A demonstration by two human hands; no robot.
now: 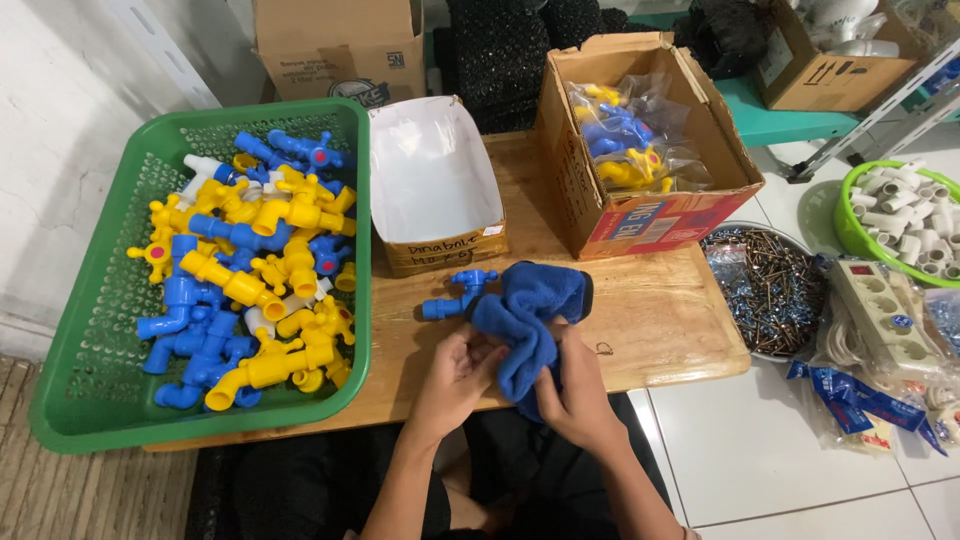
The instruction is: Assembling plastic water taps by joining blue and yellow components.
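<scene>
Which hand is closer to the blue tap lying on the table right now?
Left. The left hand sits just below the blue tap, gripping the blue cloth beside it. The right hand holds the cloth's lower edge, farther right, with the cloth between it and the tap.

Bright, even light is falling from above, casting only soft, short shadows under the green basket [95,400] and cardboard boxes. The white floor tiles [790,450] at right are glaring slightly. Straight edges are bowing toward the frame's corners; focus is holding sharp throughout.

A low wooden surface [660,310] stands on white floor tiles [780,450], with a whitewashed wall [60,130] at left.
</scene>
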